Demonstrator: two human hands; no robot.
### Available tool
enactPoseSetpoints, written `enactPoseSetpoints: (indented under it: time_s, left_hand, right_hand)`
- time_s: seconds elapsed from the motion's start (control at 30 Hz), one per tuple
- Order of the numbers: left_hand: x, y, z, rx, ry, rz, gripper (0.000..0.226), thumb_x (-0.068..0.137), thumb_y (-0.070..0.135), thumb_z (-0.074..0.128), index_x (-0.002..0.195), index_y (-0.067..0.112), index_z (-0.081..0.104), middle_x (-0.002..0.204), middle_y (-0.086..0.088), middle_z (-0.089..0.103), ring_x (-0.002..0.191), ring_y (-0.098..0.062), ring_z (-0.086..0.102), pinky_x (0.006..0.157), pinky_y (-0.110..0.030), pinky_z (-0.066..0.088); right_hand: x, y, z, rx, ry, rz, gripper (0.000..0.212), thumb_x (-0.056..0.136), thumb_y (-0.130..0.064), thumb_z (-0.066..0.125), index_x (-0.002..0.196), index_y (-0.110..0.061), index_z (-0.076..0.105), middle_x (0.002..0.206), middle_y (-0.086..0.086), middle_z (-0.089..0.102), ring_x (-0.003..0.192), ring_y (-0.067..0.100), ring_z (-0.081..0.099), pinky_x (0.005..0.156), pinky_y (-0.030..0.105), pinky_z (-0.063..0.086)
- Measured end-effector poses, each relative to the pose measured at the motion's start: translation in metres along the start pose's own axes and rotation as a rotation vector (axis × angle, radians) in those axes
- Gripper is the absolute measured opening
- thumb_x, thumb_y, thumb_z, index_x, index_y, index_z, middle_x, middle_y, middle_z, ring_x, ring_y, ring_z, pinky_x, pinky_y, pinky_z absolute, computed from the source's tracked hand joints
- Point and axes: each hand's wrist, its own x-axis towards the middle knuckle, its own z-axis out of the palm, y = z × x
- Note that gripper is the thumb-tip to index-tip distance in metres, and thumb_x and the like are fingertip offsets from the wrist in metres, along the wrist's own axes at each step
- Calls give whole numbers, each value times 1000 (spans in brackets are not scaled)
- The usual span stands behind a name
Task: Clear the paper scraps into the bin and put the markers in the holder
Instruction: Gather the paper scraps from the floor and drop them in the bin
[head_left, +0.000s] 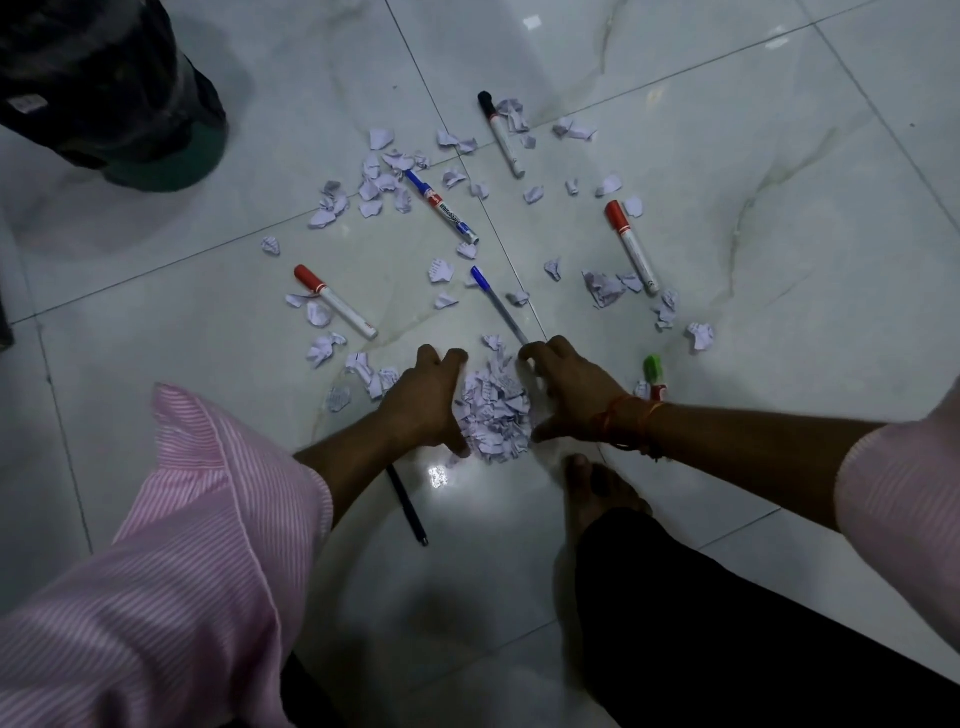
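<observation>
A black pen (408, 504) lies on the floor (753, 171) beside the left forearm, nearer than the work. The left hand (426, 400) and right hand (571, 395) are each half-closed in a cupped C, fingers and thumbs curled against opposite sides of the heap of paper scraps (493, 410) between them. For a clean lift, both should probably squeeze inward and slip fingertips underneath, leaving out the blue pen (500, 306) at the right fingertips. Beyond the hands lie loose scraps (374, 187) and markers (335, 301). The bin (114, 93) stands far beyond the left hand. No holder shows.
</observation>
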Motion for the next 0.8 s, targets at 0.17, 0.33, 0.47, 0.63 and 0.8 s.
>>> enactPoseSetpoints:
  time_s: [0.17,0.33,0.47,0.63,0.8]
  left_hand:
    - [-2,6,19,-26,64,98,101,52,40,92,134,17,40,122,-13,43,96,-30,61,80,-41,56]
    - [2,5,22,-107,165,77,45,75,32,78,107,10,56,106,-11,51,90,-28,59,66,-26,36]
    - [-1,0,10,-126,121,29,82,58,36,90,126,16,49,120,-11,48,101,-26,56,75,-29,45]
    - [-21,3,18,-49,11,-44,130,42,39,97,147,22,21,139,-14,32,117,-34,52,94,-40,52]
    - [-25,9,46,-56,126,5,120,44,25,97,141,21,27,131,-11,33,104,-32,60,85,-34,54]
  right_hand:
    - [0,-9,19,10,43,-17,101,58,-39,88,141,-23,31,132,9,41,107,29,56,90,36,52]
    - [8,-13,25,74,46,-28,68,70,-34,81,127,-21,46,125,7,45,103,25,55,86,30,50]
    - [4,-7,11,112,81,-30,84,62,-35,87,131,-20,43,129,8,44,103,23,56,81,25,48]
    - [-10,-2,7,61,27,39,125,46,-45,93,147,-24,22,138,8,37,117,29,52,96,37,49]
    - [-7,-17,27,-34,-10,40,136,48,-38,93,152,-22,6,141,11,31,117,35,50,98,42,48]
